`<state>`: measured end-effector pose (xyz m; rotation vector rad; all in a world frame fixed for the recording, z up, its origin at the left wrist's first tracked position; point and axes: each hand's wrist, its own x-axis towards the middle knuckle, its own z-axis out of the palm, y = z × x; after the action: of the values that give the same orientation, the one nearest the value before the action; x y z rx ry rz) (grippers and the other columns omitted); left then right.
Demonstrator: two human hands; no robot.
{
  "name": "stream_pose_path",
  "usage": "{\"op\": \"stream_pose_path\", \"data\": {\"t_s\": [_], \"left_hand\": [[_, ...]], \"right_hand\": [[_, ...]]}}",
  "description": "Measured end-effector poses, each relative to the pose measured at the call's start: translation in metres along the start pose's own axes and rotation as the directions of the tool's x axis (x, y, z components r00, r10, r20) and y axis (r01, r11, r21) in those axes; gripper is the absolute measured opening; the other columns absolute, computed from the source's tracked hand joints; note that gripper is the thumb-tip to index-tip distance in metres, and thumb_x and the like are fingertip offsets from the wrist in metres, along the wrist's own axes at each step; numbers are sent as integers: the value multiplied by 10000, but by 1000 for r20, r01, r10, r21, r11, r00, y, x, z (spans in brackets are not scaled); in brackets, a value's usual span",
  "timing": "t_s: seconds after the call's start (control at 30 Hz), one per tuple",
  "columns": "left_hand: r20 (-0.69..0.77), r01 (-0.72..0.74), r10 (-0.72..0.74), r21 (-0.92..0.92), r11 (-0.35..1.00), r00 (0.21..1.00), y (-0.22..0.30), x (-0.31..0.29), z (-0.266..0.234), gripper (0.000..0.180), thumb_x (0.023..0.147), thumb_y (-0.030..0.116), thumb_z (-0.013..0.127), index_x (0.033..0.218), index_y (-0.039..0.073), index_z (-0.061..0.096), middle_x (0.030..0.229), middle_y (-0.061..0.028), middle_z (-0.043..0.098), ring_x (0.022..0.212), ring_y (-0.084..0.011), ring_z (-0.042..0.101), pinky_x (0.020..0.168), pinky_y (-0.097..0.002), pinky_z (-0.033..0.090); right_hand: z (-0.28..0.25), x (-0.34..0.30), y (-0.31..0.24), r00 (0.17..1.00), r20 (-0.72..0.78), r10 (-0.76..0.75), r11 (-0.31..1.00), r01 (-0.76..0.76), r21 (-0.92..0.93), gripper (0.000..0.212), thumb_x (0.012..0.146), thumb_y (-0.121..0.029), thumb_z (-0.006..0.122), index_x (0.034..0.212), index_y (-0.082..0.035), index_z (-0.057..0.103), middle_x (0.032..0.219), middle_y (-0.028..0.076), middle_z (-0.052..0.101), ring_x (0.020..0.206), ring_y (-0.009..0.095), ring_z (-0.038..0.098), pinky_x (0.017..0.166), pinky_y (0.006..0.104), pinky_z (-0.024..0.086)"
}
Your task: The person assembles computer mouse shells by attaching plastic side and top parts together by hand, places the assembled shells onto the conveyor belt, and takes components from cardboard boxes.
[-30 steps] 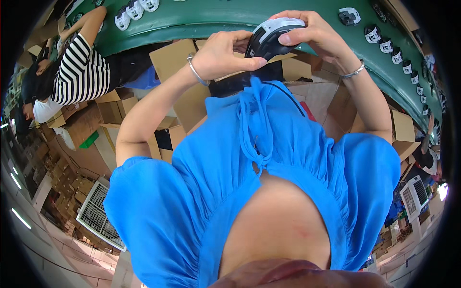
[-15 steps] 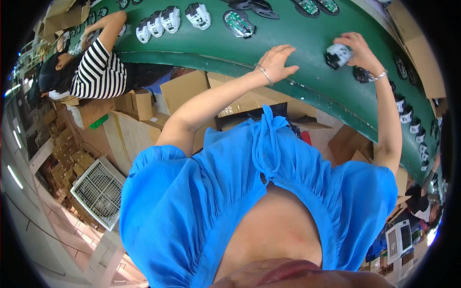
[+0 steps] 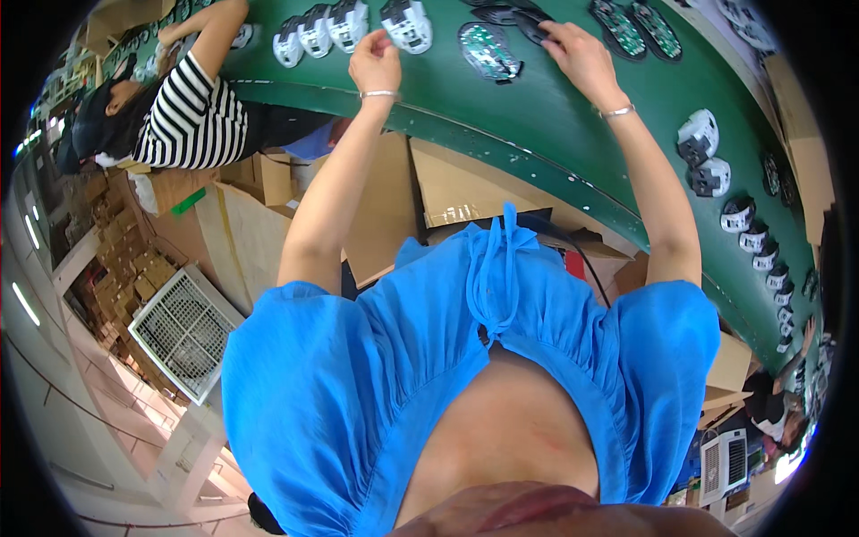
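My left hand (image 3: 374, 64) is at the near edge of the green work surface, fingers curled closed. Its fingertips are beside a white-and-black plastic housing (image 3: 406, 25), and whether they touch it or hold something small is hidden. Farther right, my right hand (image 3: 582, 61) has its thumb and fingers closed on the end of a black plastic shell (image 3: 534, 27), which lies among other black shells (image 3: 497, 12). Between my hands lies a black oval base with a green circuit board (image 3: 489, 52). Left of my left hand stand several more white housings (image 3: 315, 30).
Two circuit-board bases (image 3: 619, 27) lie at the far right. White housings (image 3: 698, 139) run in a curved row along the right side of the green surface (image 3: 573, 134). Cardboard boxes (image 3: 474, 183) stand below the near edge. A person in a striped shirt (image 3: 192, 116) works at left.
The white housing from my right hand now rests on the surface at right. My right hand has moved left to the black shells; my left hand has moved left to the white housings.
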<state>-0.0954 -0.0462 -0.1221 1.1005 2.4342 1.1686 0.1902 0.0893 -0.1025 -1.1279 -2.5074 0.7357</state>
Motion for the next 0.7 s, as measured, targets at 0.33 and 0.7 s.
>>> {"op": "stream_pose_path", "data": {"t_s": [0.33, 0.7], "left_hand": [[148, 41, -159, 594, 803, 976, 6, 45, 45, 815, 695, 556, 670, 1088, -130, 474, 1072, -284, 557, 1025, -383, 547, 888, -412, 445], [386, -105, 229, -317, 943, 894, 39, 7, -5, 592, 604, 82, 759, 1161, 82, 558, 1052, -116, 576, 926, -290, 569, 848, -380, 451]], "right_hand": [[23, 13, 4, 979, 76, 188, 955, -164, -247, 214, 824, -276, 605, 961, -128, 676, 927, 76, 623, 845, 283, 614, 718, 402, 491], [-8, -57, -1, 840, 423, 340, -112, -410, 905, 265, 890, -226, 573, 1059, -27, 618, 1183, 155, 562, 1007, 197, 562, 892, 369, 478]]}}
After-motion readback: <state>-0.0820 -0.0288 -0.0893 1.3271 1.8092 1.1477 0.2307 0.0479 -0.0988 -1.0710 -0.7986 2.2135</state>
